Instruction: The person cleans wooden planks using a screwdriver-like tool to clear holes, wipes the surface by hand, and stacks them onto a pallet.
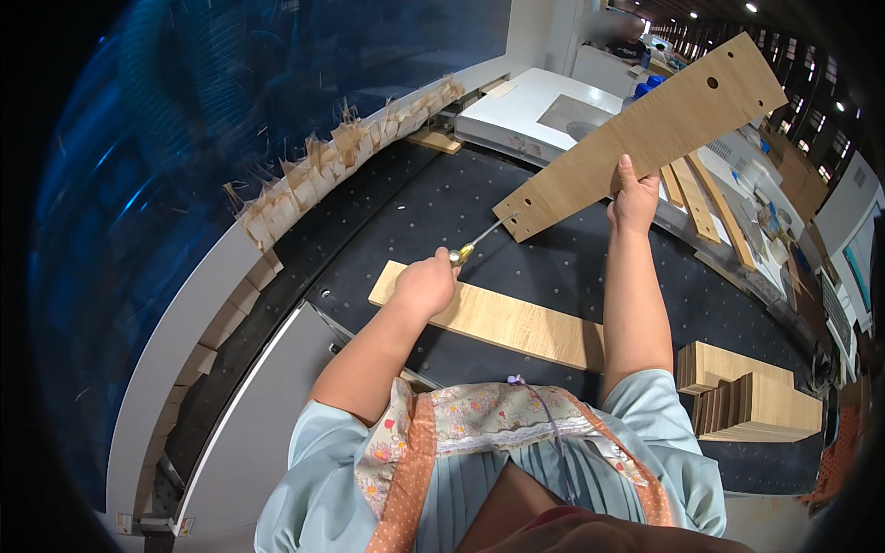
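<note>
My left hand is closed round the handle of a screwdriver with a thin metal shaft. The shaft's tip meets the near end of a long wood-grain board, next to small holes there. My right hand grips this board by its lower edge, thumb on its face, and holds it up at a slant. More holes show at the board's far end. Below my hands, a second pale board lies flat, partly covered by my left hand and right forearm.
The black worktable is dotted with small studs. Stacked boards stand at the right. Narrow strips lie at the right edge. Behind are a white machine surface, a blue translucent panel with torn tape along its edge, and a person.
</note>
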Tool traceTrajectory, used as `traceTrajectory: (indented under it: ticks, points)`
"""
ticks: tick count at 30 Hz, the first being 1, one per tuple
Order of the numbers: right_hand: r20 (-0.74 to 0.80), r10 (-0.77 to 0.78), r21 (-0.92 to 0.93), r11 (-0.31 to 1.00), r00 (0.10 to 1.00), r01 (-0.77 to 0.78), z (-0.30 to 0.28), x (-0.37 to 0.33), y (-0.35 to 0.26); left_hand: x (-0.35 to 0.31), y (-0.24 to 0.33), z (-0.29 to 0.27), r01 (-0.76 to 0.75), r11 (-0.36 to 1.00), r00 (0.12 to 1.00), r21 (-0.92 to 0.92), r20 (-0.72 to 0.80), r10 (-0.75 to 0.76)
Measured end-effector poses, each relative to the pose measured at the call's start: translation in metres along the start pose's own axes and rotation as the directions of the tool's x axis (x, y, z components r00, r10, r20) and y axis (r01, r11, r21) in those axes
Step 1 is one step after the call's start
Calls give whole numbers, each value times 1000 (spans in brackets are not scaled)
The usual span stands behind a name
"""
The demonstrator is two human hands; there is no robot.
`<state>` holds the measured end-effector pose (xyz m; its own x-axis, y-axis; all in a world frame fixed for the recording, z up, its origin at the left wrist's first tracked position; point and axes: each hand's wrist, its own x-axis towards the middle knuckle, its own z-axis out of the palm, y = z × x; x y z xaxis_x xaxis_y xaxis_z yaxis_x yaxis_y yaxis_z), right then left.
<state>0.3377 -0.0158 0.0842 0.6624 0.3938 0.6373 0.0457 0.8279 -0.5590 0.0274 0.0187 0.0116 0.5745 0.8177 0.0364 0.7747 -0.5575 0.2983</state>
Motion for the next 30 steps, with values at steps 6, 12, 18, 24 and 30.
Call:
traceTrajectory:
  ticks: [6, 12, 18, 24, 30]
  points:
    - [-57, 98, -65, 993, 994, -102, 0, 14, 2, -1, -2, 2, -10, 1000, 1000, -19, 17, 10]
    - [-9, 165, -82, 983, 986, -165, 0, 29, 6, 3, 2, 3, -13, 1000, 999, -23, -36, 12]
    - [1, 214, -117, 970, 977, -212, -2, 38, 12, 8, 3, 6, 17, 999, 1000, -49, 8, -16]
    - [-12, 203, -95, 974, 979, -204, -7, 39, 13, 12, -6, 17, 47, 999, 999, -23, 15, -47]
    - [-11, 180, -107, 978, 984, -180, -11, 39, 15, 15, -8, 14, 108, 994, 994, 0, 35, -108]
